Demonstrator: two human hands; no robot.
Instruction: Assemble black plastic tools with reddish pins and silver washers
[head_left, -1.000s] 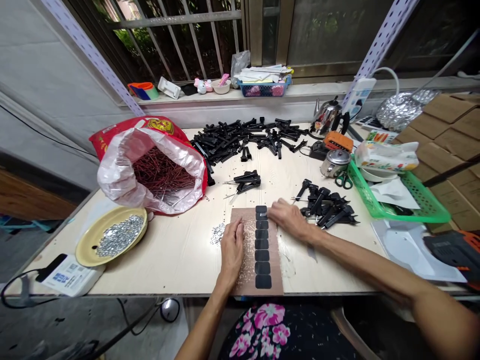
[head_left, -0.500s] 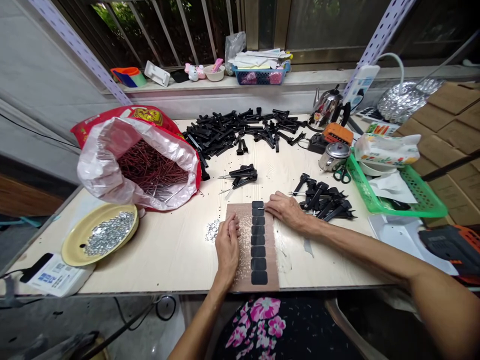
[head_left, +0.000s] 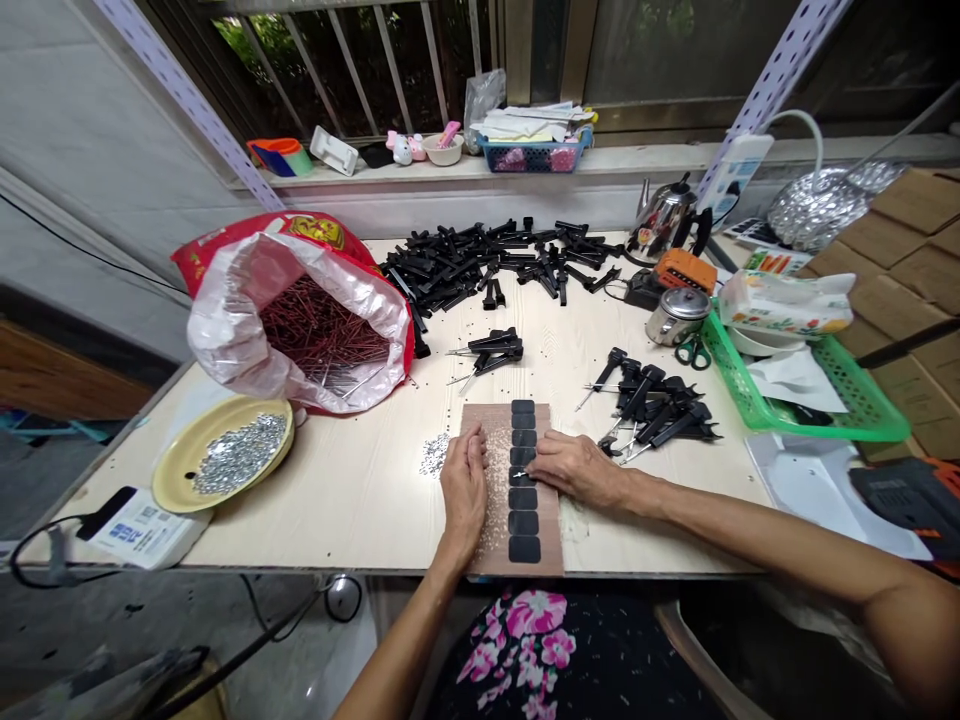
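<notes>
A brown board [head_left: 551, 520] lies at the table's near edge. It carries a column of black pads [head_left: 523, 497] and a scatter of tiny pale bits [head_left: 496, 480]. My left hand [head_left: 463, 490] rests on the board's left part, fingers curled together over the pale bits. My right hand [head_left: 574, 466] lies on the board's right side, fingertips pinched on a thin metal pin at the middle pads. A small pile of black handled pins [head_left: 660, 412] sits just right of my right hand.
A red and white bag of reddish pins [head_left: 315, 335] stands at the left, a yellow plate of silver bits [head_left: 225, 462] before it. A heap of black parts [head_left: 487, 262] lies at the back. A green basket [head_left: 825, 400], kettle [head_left: 664, 230] and tin [head_left: 675, 315] stand at the right.
My right hand has drawn back from the top of the pad column to its middle. The left hand has stayed on the board.
</notes>
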